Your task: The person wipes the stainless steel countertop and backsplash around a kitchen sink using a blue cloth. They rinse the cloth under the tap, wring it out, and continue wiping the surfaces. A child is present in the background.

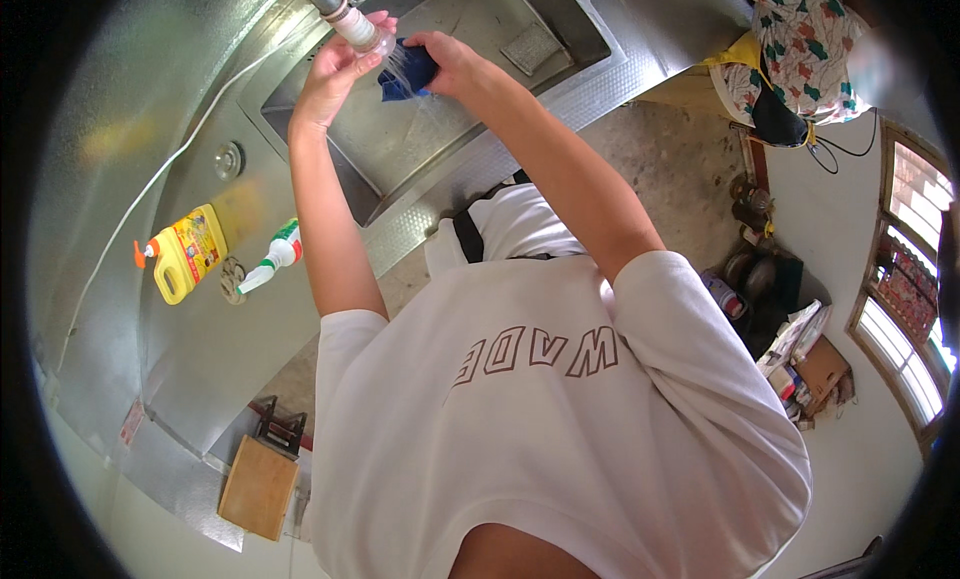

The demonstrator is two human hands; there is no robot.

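Observation:
Water sprays from the clear, white-wrapped faucet nozzle (364,33) at the top of the view. My left hand (337,69) is closed around that nozzle, its thumb on the near side and its fingers behind. Just to the right, my right hand (450,63) grips a dark blue item (409,70), which looks like a folded cloth, under the running water. Both hands are above the stainless steel sink (442,140). Part of the blue item is hidden by the right fingers.
On the metal counter (247,309) at left are a yellow jug with an orange pump (191,253), a white and green bottle (277,253), a scrubber (233,280) and a round metal strainer (229,160). A white cable (180,148) crosses it. Patterned fabric (806,46) lies at upper right.

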